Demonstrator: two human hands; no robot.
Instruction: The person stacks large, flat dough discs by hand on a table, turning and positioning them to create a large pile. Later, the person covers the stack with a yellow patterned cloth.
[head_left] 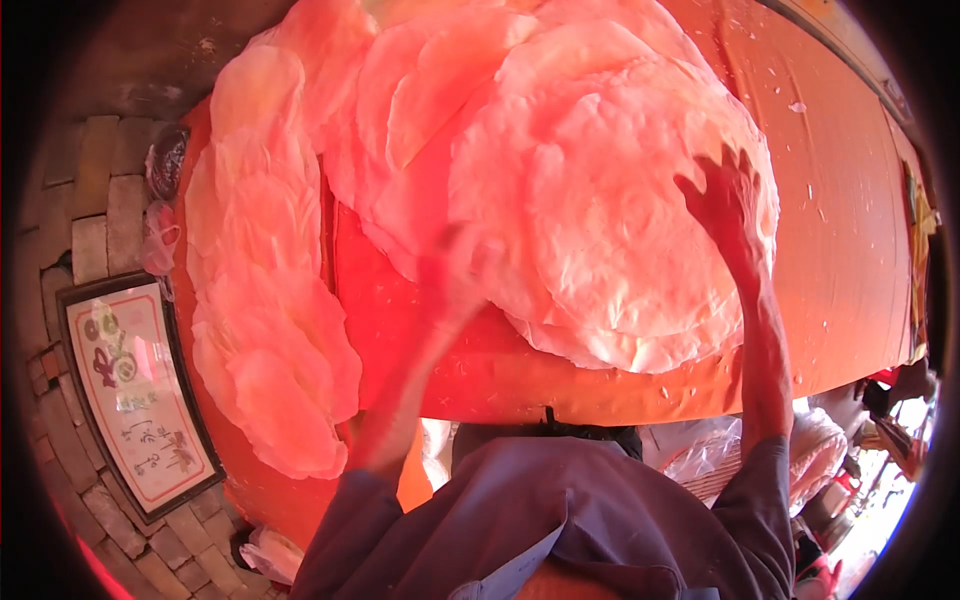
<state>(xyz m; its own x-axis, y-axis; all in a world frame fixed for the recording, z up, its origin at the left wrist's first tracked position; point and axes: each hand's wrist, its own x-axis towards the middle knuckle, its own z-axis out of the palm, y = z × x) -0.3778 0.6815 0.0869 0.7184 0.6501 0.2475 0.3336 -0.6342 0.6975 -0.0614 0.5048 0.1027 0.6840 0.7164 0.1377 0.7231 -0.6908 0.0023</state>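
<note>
A thick pile of thin, round, soft-edged sheets (620,210), looking like spring roll skins, lies in front of me under pinkish-red light. On its right part rests my right hand (728,195), fingers spread and touching the top sheet. My left hand (465,270) is over the pile's left edge, smeared by motion, so its fingers and anything in them cannot be made out. More sheets overlap behind the pile. A long row of overlapping sheets (265,250) runs down the left side, its near end close to my left forearm.
An orange-covered table (830,220) carries the sheets, with small pale crumbs on its right side. Left of it, a framed sign (140,390) leans by a brick surface (100,240). Plastic bags (160,235) hang at the left edge. Bagged goods (815,445) lie at lower right.
</note>
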